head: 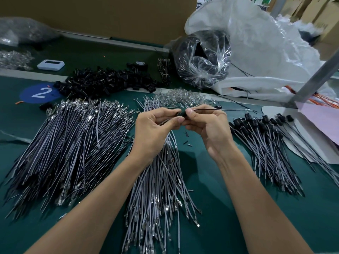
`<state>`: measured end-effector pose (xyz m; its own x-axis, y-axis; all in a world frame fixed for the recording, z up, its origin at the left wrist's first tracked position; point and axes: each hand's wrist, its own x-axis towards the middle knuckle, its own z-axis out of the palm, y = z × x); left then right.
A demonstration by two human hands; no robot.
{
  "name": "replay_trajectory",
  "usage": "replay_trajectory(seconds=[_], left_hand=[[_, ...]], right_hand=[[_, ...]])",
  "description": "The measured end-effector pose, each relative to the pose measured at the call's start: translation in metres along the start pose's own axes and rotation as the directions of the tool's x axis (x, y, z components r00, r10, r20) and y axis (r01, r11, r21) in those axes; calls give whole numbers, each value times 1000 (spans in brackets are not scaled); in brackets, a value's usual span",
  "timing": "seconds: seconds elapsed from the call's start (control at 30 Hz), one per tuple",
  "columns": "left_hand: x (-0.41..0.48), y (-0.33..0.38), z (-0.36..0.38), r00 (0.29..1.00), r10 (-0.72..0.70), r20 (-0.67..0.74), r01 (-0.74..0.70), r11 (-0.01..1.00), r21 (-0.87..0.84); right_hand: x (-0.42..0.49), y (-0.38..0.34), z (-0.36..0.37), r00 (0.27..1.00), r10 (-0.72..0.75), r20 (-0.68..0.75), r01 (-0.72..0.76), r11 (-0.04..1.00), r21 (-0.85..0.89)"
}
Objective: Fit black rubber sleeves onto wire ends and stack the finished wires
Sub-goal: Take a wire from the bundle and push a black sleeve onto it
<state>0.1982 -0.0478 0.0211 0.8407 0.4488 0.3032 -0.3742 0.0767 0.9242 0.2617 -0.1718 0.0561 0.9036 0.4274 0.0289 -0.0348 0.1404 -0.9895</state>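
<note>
A black rubber sleeve (180, 114) sits at the centre of the frame, pinched between the curled fingertips of the left hand (156, 131) and the right hand (207, 125) above the green desk (211, 180). A thin wire (220, 109) runs from it toward the right. A heap of loose sleeves (106, 81) lies in the upper left, bare wires (161, 180) lie below the hands, and sleeved wires (266, 143) are stacked at the right.

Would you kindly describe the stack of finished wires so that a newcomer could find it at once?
Start at the big white plastic sack at the far right of the green table. In front of it, right of the person's right hand, lies a fanned stack of thin grey wires. Unlike the two sleeveless grey bundles to its left, its far ends wear black rubber sleeves.
</note>
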Motion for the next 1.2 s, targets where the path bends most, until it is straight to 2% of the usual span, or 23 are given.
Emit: replay_trajectory(seconds=[0.2,0.4,0.57,0.87,1.0,1.1,1.2], left_hand=[[0,1,0,999,34,-24,-32,996,82],[0,0,0,991,108,-82,-78,948,310],[-1,0,1,984,152,-88,-113,933,342],[-1,0,1,943,317,-102,-221,825,519],[0,-2,0,953,291,-88,-212,843,494],[2,-2,0,975,193,-114,-140,921,363],[1,-1,1,988,130,-78,-108,963,245]], right_hand=[[2,4,3,1000,10,-21,-10,1000,19],[3,9,8,994,-4,-109,5,1000,8],[4,10,9,987,-34,-158,33,999,-14],[5,12,9,974,-85,-210,68,994,-88],[3,11,9,975,-89,-203,75,994,-77],[2,8,9,983,-84,-161,83,996,-15],[0,6,9,982,-114,-153,113,993,-16]])
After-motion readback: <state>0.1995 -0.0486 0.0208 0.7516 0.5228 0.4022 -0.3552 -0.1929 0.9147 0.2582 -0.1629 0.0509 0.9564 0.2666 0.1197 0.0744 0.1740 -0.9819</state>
